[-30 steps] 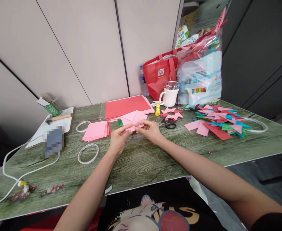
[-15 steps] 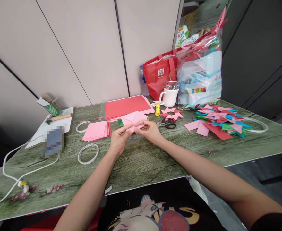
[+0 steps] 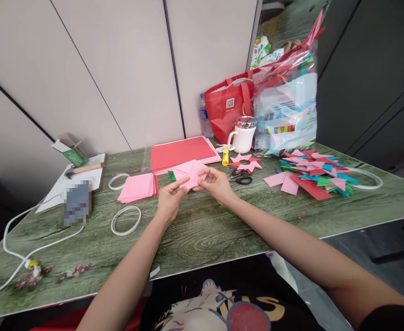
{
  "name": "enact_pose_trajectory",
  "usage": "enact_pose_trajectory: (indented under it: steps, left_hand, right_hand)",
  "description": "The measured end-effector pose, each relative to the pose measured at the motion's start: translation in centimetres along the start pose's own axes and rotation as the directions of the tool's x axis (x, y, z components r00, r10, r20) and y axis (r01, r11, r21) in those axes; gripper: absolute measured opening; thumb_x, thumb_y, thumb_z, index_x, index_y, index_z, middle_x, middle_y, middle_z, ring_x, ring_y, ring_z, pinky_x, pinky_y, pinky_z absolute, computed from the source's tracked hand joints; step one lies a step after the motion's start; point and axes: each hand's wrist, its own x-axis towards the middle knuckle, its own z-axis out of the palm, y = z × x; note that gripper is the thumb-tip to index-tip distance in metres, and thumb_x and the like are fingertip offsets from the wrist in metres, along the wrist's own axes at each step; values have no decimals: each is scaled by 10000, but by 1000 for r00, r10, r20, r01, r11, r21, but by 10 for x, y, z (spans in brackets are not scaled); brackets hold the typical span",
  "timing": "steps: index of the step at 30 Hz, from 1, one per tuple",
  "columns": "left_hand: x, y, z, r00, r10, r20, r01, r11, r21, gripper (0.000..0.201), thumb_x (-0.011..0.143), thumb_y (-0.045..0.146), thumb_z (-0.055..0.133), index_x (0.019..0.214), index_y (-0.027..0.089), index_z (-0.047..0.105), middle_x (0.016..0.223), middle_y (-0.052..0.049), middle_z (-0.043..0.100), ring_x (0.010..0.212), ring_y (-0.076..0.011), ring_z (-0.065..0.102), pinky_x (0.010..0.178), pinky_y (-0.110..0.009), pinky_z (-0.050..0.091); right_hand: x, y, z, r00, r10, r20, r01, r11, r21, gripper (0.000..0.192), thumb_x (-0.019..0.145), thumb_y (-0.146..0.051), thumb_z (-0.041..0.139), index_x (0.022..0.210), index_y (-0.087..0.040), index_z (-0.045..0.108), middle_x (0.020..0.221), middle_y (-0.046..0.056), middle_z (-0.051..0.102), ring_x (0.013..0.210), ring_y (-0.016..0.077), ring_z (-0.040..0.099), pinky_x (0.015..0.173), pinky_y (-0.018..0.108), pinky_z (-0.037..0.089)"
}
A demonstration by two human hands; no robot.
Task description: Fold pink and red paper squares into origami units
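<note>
Head view. Left hand (image 3: 168, 201) and right hand (image 3: 216, 185) pinch a folded pink paper piece (image 3: 189, 171) between fingertips above the green wood-grain table (image 3: 195, 230). A stack of pink squares (image 3: 138, 186) lies just left of the hands, red sheets (image 3: 183, 152) behind, scissors (image 3: 240, 177) to the right, and multicoloured folded pieces (image 3: 314, 172) farther right.

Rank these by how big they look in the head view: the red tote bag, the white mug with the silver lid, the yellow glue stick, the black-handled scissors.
1. Red tote bag, clearly largest.
2. White mug with the silver lid.
3. Black-handled scissors.
4. Yellow glue stick, smallest.
The scissors lie slightly nearer the camera than the mug, so that gap is less sure.
</note>
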Motion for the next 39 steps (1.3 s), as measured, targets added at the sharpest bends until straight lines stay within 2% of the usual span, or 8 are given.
enact_pose_trajectory:
  steps: [4,10,16,20,27,30,35,39]
  left_hand:
    - [1,4,0,1000,-11,-26,11,1000,-13,321,547,149,703,868,142,699,833,-72,699,770,-152,602,751,-278,445]
    - [1,7,0,999,-32,-35,32,999,-24,322,520,143,719,841,129,702,800,-67,700,758,-157,614,778,-299,459]
    - [1,5,0,998,-49,-38,48,999,-20,372,493,148,748,860,126,693,753,-53,698,725,-162,631,820,-346,459]
    - [1,5,-2,997,-41,-62,43,999,26,381,511,138,729,889,126,687,758,-48,697,687,-135,621,768,-297,471]
    - [2,9,-4,998,-48,-44,51,997,59,332,536,98,652,865,112,694,771,-55,685,645,-143,619,674,-298,509]
    - [3,9,-5,999,-21,-49,27,991,128,288,557,120,637,838,105,700,777,-63,680,585,-146,621,569,-271,509]
    - [3,8,-7,998,61,-18,-51,940,338,246,618,143,603,841,117,705,673,-40,667,383,-106,569,385,-192,394]
    - [4,8,-7,990,127,-55,-106,952,287,287,621,203,655,899,138,689,602,-19,657,410,-115,571,435,-214,437]
  right_hand:
    - [1,1,0,999,12,36,-13,1000,23,232,564,-235,659,743,-173,526,693,-35,527,575,99,575,615,300,561]
    - [1,5,-2,998,27,59,-20,993,-116,210,578,-217,650,767,-161,581,741,5,605,610,125,615,646,299,555]
    - [2,4,-4,999,49,12,-48,991,-125,190,581,-208,645,756,-169,582,658,-4,605,574,150,629,633,321,561]
    - [2,6,-4,999,53,8,-52,995,-90,170,568,-176,591,737,-166,584,782,2,610,557,118,614,630,311,561]
    - [8,9,-10,993,7,-117,-21,993,-119,188,598,-185,441,690,-160,602,705,4,609,615,122,569,595,277,508]
    - [9,6,-12,991,-18,-129,-2,989,-149,219,631,-210,419,700,-155,619,746,23,625,660,142,561,572,260,473]
    - [6,4,-10,994,-107,1,102,941,-323,219,660,-245,517,804,-165,662,801,28,651,738,160,565,633,262,444]
    - [4,10,-11,988,-123,91,148,919,-365,225,650,-212,551,836,-173,670,862,32,659,766,160,573,671,275,440]
